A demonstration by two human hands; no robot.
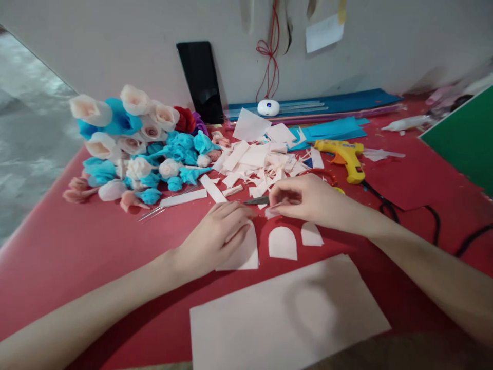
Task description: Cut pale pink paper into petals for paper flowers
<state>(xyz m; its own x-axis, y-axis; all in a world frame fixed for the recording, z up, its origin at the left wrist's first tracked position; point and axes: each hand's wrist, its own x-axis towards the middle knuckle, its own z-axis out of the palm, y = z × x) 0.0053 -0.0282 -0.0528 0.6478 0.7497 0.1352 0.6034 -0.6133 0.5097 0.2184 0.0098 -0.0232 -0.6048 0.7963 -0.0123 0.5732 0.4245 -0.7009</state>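
Observation:
My left hand lies palm down, fingers slightly curved, over a pale paper piece with a rounded top. Between the thumb and fingers of my right hand is a small pale paper petal, partly covered by the fingertips. The dark blades of a pair of scissors point left beside that hand; the hand hides part of them. Two more arch-shaped paper petals, one in the middle and one to the right, lie flat on the red tabletop. Nearest me is a large pale paper sheet.
Pale paper scraps are heaped behind my hands. Crepe paper flowers crowd the back left. A yellow glue gun with a black cord lies right, near blue paper. A black phone leans on the wall beside a white device.

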